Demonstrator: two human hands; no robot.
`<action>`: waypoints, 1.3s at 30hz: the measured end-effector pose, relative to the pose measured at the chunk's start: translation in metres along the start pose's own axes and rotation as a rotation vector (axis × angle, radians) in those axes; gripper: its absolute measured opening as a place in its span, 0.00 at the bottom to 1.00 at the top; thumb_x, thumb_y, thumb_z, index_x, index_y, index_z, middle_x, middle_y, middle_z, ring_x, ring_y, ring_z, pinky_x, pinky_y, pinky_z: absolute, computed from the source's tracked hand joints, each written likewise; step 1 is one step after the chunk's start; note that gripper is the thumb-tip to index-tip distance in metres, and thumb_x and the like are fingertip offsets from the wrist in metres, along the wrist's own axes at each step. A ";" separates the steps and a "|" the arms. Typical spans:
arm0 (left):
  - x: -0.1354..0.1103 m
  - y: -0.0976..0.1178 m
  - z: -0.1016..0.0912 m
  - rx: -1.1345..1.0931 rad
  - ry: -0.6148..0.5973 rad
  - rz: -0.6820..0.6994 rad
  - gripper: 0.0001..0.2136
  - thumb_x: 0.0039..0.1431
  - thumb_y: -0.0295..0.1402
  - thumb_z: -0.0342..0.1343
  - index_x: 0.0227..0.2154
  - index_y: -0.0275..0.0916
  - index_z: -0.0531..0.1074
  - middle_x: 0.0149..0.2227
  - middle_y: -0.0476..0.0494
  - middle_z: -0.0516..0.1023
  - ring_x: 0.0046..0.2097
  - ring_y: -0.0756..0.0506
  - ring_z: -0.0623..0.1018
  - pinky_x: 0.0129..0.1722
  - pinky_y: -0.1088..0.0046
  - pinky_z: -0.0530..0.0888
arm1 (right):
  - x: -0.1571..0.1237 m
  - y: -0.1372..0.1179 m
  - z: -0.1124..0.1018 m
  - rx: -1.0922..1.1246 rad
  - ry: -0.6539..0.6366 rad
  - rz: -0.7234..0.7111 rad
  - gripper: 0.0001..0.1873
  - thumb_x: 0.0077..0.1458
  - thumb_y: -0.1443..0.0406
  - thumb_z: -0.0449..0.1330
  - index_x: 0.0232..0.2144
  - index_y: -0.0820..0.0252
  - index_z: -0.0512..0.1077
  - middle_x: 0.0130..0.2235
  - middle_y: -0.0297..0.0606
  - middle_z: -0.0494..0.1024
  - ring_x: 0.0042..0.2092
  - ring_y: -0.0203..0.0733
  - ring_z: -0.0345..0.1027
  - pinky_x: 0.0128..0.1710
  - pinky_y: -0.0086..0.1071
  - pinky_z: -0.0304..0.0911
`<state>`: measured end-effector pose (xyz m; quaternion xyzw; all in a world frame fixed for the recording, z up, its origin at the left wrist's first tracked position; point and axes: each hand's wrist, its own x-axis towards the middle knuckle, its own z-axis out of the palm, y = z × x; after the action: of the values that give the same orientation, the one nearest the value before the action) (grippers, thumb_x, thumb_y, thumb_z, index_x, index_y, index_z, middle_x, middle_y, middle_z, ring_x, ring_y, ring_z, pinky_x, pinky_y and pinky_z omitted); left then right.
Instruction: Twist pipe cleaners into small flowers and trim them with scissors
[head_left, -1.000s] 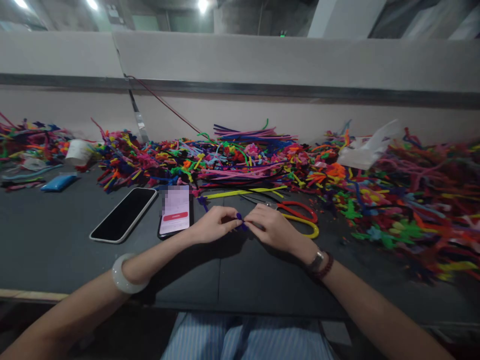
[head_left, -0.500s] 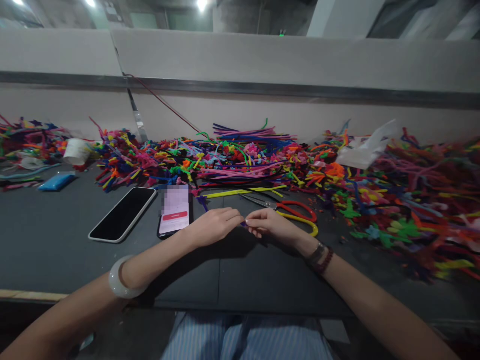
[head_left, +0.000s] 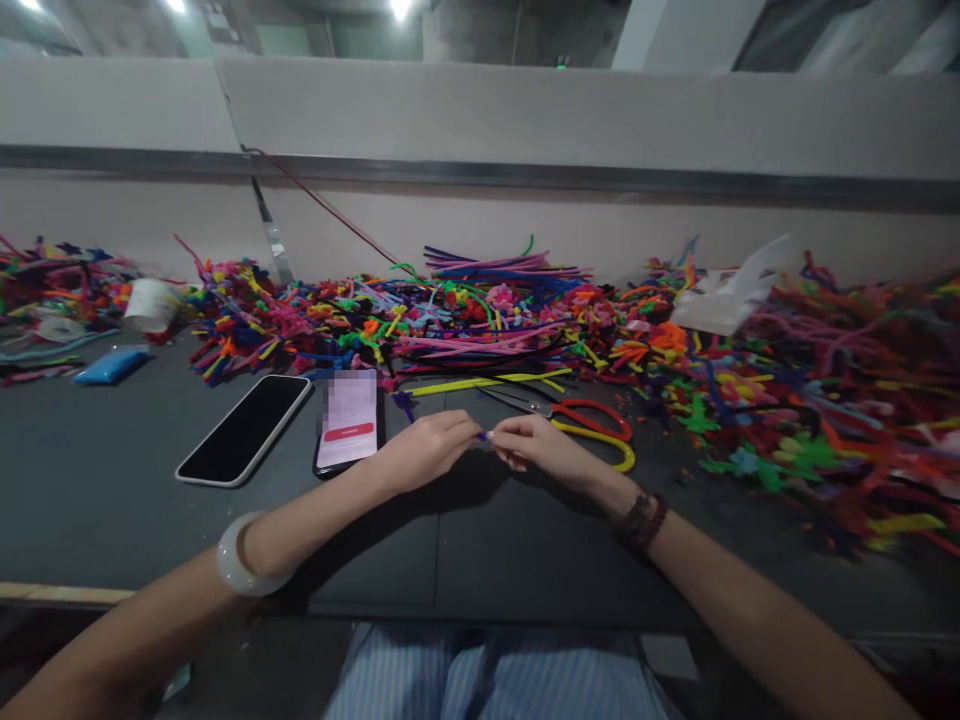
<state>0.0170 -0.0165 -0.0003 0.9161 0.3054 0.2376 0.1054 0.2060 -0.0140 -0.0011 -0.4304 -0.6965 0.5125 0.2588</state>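
Note:
My left hand (head_left: pixel 426 450) and my right hand (head_left: pixel 541 447) meet fingertip to fingertip above the dark table (head_left: pixel 450 540). Both pinch a small purple pipe-cleaner piece (head_left: pixel 482 436) between them, and only a bit of it shows. A white bangle is on my left wrist and a watch with a bead bracelet on my right. Just behind my right hand lie scissors (head_left: pixel 596 430) with red and yellow handles.
A long heap of coloured pipe cleaners (head_left: pixel 525 320) runs along the back and spreads to the right. Two phones lie left of my hands: a dark one (head_left: pixel 244 428) and a lit one (head_left: pixel 349 420). A white cup (head_left: pixel 150 303), a blue packet (head_left: pixel 112 365) and a plastic bag (head_left: pixel 724 300) also lie about.
My right hand has turned from flat over the piece to a fingertip pinch and lifted slightly. Both hands stay together at the same spot.

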 end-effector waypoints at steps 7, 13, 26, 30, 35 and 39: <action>-0.004 -0.007 -0.002 0.323 -0.064 0.240 0.12 0.58 0.25 0.38 0.38 0.31 0.66 0.37 0.38 0.71 0.39 0.46 0.70 0.39 0.70 0.68 | 0.001 0.000 -0.001 0.519 -0.134 0.267 0.11 0.43 0.61 0.60 0.20 0.66 0.67 0.21 0.31 0.66 0.22 0.27 0.58 0.22 0.23 0.54; 0.000 0.003 0.002 -0.059 -0.014 -0.081 0.11 0.57 0.29 0.42 0.32 0.33 0.69 0.31 0.42 0.71 0.34 0.49 0.71 0.34 0.74 0.67 | -0.002 -0.003 0.003 -0.002 0.043 -0.046 0.05 0.48 0.67 0.54 0.25 0.64 0.68 0.23 0.32 0.67 0.25 0.31 0.58 0.26 0.26 0.56; 0.005 0.000 0.008 -1.055 -0.131 -0.600 0.11 0.48 0.38 0.54 0.23 0.32 0.69 0.21 0.48 0.71 0.24 0.53 0.69 0.25 0.79 0.62 | -0.002 -0.004 -0.003 -0.127 0.047 -0.107 0.09 0.50 0.63 0.54 0.26 0.65 0.69 0.22 0.32 0.67 0.23 0.31 0.59 0.24 0.25 0.56; 0.005 0.001 0.008 -1.055 -0.115 -0.596 0.10 0.47 0.36 0.55 0.27 0.32 0.71 0.23 0.48 0.71 0.26 0.54 0.68 0.27 0.79 0.64 | -0.002 -0.005 -0.001 -0.087 0.096 -0.101 0.10 0.48 0.62 0.56 0.24 0.65 0.68 0.21 0.31 0.66 0.22 0.30 0.58 0.22 0.25 0.56; 0.005 -0.001 0.012 -1.162 0.037 -0.596 0.10 0.45 0.35 0.57 0.30 0.34 0.71 0.27 0.49 0.71 0.28 0.55 0.68 0.30 0.79 0.64 | -0.003 -0.006 -0.003 -0.071 0.137 -0.131 0.12 0.42 0.60 0.61 0.28 0.65 0.69 0.25 0.33 0.69 0.26 0.32 0.61 0.25 0.25 0.58; 0.005 -0.001 0.011 -1.251 0.096 -0.575 0.10 0.46 0.33 0.57 0.33 0.36 0.71 0.30 0.49 0.72 0.30 0.54 0.69 0.31 0.79 0.65 | -0.003 -0.001 0.006 -0.116 0.095 -0.114 0.14 0.41 0.61 0.62 0.31 0.64 0.72 0.28 0.35 0.73 0.28 0.34 0.63 0.27 0.26 0.58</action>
<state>0.0257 -0.0127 -0.0085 0.5540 0.3462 0.3722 0.6593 0.2025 -0.0198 -0.0015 -0.4282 -0.7353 0.4350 0.2947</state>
